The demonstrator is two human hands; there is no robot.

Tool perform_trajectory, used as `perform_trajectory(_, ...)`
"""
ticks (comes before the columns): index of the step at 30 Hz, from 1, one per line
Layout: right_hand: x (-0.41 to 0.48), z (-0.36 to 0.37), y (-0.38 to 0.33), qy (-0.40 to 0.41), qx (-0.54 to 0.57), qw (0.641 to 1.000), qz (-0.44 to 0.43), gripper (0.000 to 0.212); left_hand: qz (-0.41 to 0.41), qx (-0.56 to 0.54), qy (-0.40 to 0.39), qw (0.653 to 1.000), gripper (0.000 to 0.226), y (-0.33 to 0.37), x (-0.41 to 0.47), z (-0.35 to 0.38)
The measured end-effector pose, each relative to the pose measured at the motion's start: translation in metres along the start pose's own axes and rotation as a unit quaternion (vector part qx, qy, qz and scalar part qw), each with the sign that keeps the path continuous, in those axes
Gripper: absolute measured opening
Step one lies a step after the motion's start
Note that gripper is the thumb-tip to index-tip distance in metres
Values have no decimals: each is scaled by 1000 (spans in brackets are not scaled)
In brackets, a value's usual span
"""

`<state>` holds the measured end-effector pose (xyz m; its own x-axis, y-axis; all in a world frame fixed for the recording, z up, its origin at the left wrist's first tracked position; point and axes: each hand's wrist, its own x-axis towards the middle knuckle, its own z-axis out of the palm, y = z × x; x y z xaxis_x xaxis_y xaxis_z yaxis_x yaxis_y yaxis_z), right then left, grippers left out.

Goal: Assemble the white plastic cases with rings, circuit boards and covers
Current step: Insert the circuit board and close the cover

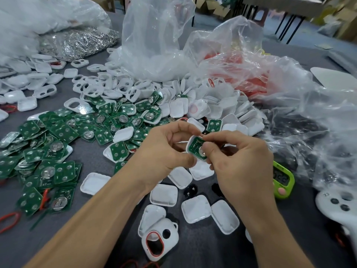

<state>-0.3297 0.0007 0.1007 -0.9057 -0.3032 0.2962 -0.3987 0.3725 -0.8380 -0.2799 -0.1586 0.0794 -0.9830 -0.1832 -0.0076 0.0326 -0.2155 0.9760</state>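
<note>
Both hands meet above the table's middle around one white plastic case (pixel 190 146) with a green circuit board (pixel 196 146) lying in it. My left hand (pixel 164 151) grips the case from the left, thumb under its lower edge. My right hand (pixel 237 161) pinches its right side, thumb on the board's round metal cell. Below the hands several white covers (pixel 195 208) lie open side up. A white case front with a red ring (pixel 155 243) in its oval opening lies near the front edge. A heap of green circuit boards (pixel 56 144) spreads to the left.
White case fronts with holes (pixel 108 86) and more covers pile up behind the boards. Clear plastic bags (pixel 154 41) stand at the back, one with red parts (pixel 249 80). A bag of metal rings (pixel 77 42) sits far left. A green timer (pixel 284 180) and a white controller (pixel 340 206) lie right.
</note>
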Motion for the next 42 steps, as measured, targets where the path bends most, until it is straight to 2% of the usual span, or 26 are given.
perform_trajectory(4, 2, -3, 0, 8, -16, 1000, -20, 15, -5, -9, -5, 1000, 50, 0, 0, -1)
perform_trajectory(8, 3, -7, 1, 11, 0, 1000, -2, 15, -25, -34, -30, 999, 51, 0, -1, -5)
perform_trajectory(12, 9, -12, 1, -33, 103, 993, 54, 20, -49, -62, -59, 995, 49, 3, -1, -7)
perform_trajectory(14, 12, -16, 1, -26, 171, 982, 69, 22, -71, -81, -84, 991, 47, 6, -1, -9)
perform_trajectory(17, 14, -20, 0, -15, 193, 980, 51, 24, -102, -125, -116, 980, 46, 9, 0, -13)
perform_trajectory(19, 13, -21, -1, -19, 196, 980, 38, 19, -113, -165, -137, 970, 46, 10, 0, -15)
perform_trajectory(22, 10, -23, -5, -37, 154, 987, 3, 13, -125, -189, -173, 958, 50, 12, -2, -18)
perform_trajectory(25, 7, -26, -10, -61, 77, 993, -60, 17, -134, -190, -194, 953, 52, 12, -4, -19)
perform_trajectory(32, 4, -30, -13, -83, -74, 985, -130, 29, -135, -200, -188, 952, 50, 13, -4, -17)
perform_trajectory(38, 4, -29, -10, -86, -113, 976, -163, 24, -135, -192, -184, 954, 47, 11, -3, -16)
perform_trajectory(42, 4, -29, -9, -63, -76, 981, -168, 21, -142, -206, -180, 951, 48, 11, -2, -16)
